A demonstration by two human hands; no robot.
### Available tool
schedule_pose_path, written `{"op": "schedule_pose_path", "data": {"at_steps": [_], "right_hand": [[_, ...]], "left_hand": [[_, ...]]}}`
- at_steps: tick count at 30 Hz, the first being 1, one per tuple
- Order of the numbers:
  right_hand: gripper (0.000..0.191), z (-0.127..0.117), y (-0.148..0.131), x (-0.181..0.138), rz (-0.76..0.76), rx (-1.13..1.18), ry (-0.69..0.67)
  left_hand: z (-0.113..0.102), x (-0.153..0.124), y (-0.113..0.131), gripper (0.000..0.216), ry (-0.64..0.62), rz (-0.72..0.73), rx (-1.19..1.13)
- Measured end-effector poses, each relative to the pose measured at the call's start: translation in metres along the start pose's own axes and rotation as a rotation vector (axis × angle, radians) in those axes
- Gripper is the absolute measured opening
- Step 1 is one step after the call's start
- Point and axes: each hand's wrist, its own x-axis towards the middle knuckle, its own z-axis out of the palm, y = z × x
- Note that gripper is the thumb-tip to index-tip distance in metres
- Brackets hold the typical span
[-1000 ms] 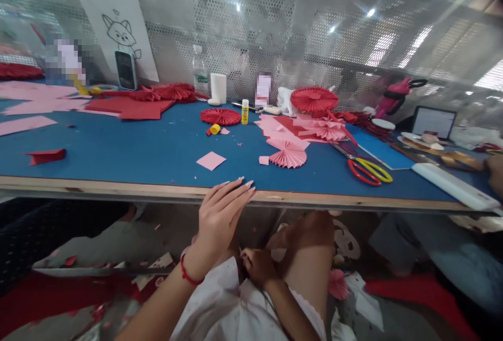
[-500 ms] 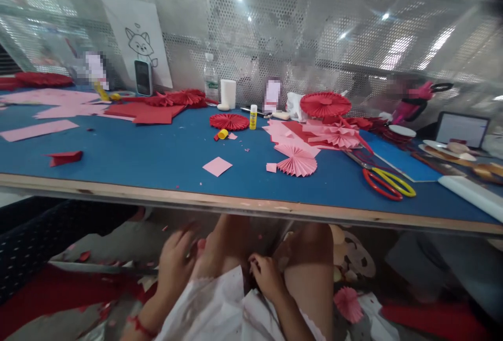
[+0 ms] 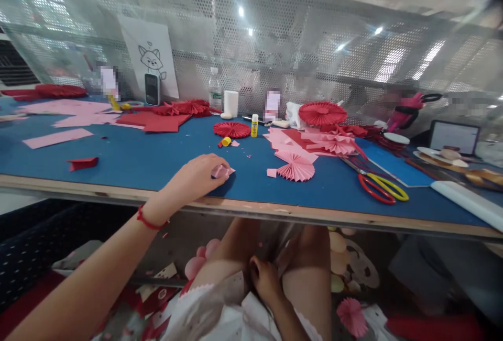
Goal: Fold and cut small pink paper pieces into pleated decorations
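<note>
My left hand point(image 3: 192, 178) rests over the front edge of the blue-topped table point(image 3: 129, 155), with a red string bracelet point(image 3: 148, 220) on its wrist. Its fingertips pinch a pink paper square point(image 3: 221, 171), now crumpled or folded at one corner. My right hand point(image 3: 266, 279) stays below the table in my lap, between my bare thighs. Its fingers curl downward beside a white cloth point(image 3: 212, 315), and anything in them is hidden.
Red-handled scissors point(image 3: 383, 188) lie to the right, near a pink paper fan point(image 3: 295, 168). Farther back stand a red paper fan point(image 3: 231, 130) and a glue stick point(image 3: 254, 125). Pink and red paper sheets point(image 3: 157, 123) cover the back left. Paper scraps litter the floor below.
My left hand has risen from my lap onto the table and picked up the pink square, which lay flat before. My right hand stays in my lap. The view has shifted slightly.
</note>
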Motion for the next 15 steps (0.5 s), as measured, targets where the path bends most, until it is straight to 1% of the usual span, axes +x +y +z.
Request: {"op": "schedule_pose_path", "data": {"at_steps": [2,4,7,10,12,15], "right_hand": [[0.028,0.001,0.001,0.0,0.012,-0.002,0.005],[0.027,0.001,0.001,-0.001,0.016,0.001,0.01],[0.026,-0.001,0.002,-0.002,0.008,0.015,0.02],[0.026,-0.004,0.003,-0.003,0.002,0.038,0.036],[0.026,-0.005,0.004,-0.003,-0.005,0.058,0.044],[0.025,-0.004,0.006,-0.005,-0.015,0.087,0.061]], "left_hand": [[0.005,0.003,-0.014,0.031,-0.004,-0.042,0.024],[0.006,0.005,-0.023,0.031,-0.004,-0.067,0.031],[0.002,0.01,-0.032,0.028,-0.02,-0.082,-0.009],[-0.004,0.015,-0.035,0.027,-0.042,-0.091,-0.101],[-0.009,0.015,-0.032,0.03,-0.097,-0.074,-0.203],[-0.017,0.014,-0.022,0.035,-0.27,-0.006,-0.395]]}}
